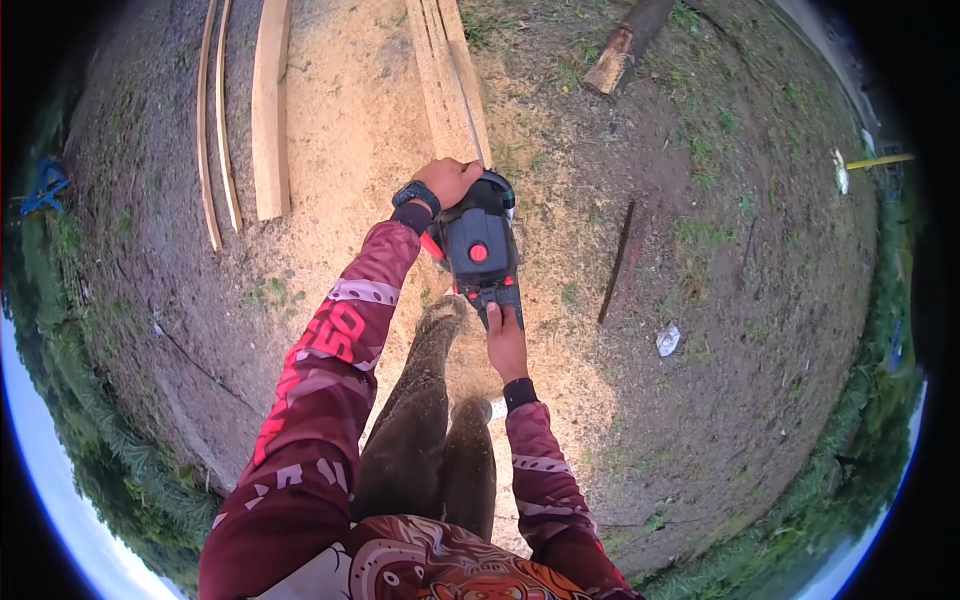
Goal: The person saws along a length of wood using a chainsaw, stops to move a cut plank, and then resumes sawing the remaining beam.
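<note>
A black and red chainsaw [478, 240] is between my two hands, its bar [466, 105] pointing away from me over a long timber [438, 75]. Long lines run lengthwise along that timber, and the bar lies along one of them. My left hand [448, 182], with a dark watch at the wrist, is closed round the front handle; its fingertips are partly hidden. Closer to me, my right hand [506, 345] is wrapped round the rear handle, with the thumb on top.
Sawdust [350, 130] covers the ground around the timber. At the left lie a squared beam [271, 120] and two thin strips [222, 130]. A log [628, 48] rests at the far right. Nearer are a dark thin bar [616, 262] and a crumpled pale scrap [668, 341].
</note>
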